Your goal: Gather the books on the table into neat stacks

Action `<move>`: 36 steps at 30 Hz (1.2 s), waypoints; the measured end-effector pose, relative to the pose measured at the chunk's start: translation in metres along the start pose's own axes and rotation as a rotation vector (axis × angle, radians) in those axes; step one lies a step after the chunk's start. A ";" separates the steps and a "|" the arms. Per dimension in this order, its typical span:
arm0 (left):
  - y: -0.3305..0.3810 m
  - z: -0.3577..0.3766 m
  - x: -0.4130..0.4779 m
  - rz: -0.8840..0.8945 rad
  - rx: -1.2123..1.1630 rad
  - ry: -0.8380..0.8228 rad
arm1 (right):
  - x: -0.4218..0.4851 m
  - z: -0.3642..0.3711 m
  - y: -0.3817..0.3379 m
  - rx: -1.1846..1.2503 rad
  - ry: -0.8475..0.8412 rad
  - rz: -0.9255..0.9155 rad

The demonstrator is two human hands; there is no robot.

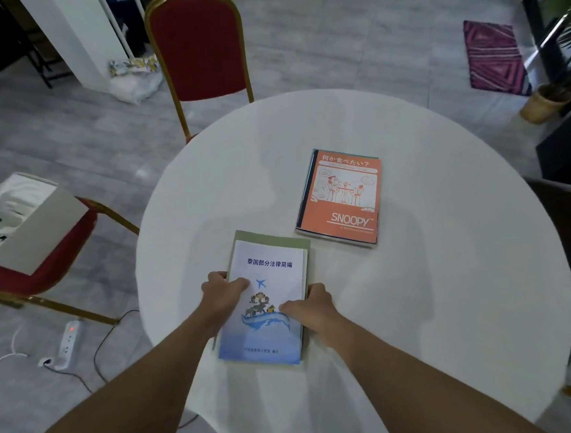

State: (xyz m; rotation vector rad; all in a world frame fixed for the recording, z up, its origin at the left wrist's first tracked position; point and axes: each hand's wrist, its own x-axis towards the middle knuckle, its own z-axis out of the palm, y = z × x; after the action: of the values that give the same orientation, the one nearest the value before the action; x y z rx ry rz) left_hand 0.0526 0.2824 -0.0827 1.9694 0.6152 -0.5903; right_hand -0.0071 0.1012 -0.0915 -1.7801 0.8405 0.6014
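Note:
A white and blue booklet (271, 271) with a plane and whale drawing lies on top of a larger green book (272, 236), near the front of the round white table (434, 290). My left hand (220, 293) grips this stack at its left edge, thumb on the cover. My right hand (312, 307) grips its right edge, thumb on the cover too. Farther back and to the right lies an orange Snoopy book (341, 195) on top of darker books whose edges show beneath it.
A red chair with a gold frame (198, 50) stands behind the table. Another red chair (37, 264) at the left carries a white box. A power strip (68, 344) with cables lies on the floor at left. A dark chair (568, 227) sits at the right.

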 end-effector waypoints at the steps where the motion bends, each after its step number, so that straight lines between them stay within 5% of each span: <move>1: 0.002 -0.001 -0.001 0.026 -0.016 0.001 | -0.001 -0.001 -0.001 0.001 0.008 -0.003; 6: 0.021 -0.005 -0.006 0.168 -0.081 0.028 | -0.002 -0.010 -0.012 0.251 -0.076 -0.066; 12: 0.076 0.016 -0.004 0.292 -0.017 0.030 | 0.008 -0.048 -0.041 0.380 0.058 -0.248; 20: 0.153 0.085 0.038 0.555 0.233 -0.080 | 0.049 -0.113 -0.072 0.360 0.334 -0.283; 30: 0.191 0.148 0.093 0.618 0.366 -0.152 | 0.111 -0.161 -0.095 0.267 0.488 -0.229; 36: 0.180 0.155 0.112 0.757 0.501 -0.064 | 0.130 -0.160 -0.087 -0.019 0.548 -0.172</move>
State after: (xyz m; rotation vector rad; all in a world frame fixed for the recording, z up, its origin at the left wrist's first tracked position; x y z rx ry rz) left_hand 0.2288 0.0885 -0.1030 2.4176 -0.3706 -0.3363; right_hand 0.1437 -0.0637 -0.0801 -2.0426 1.0293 -0.0017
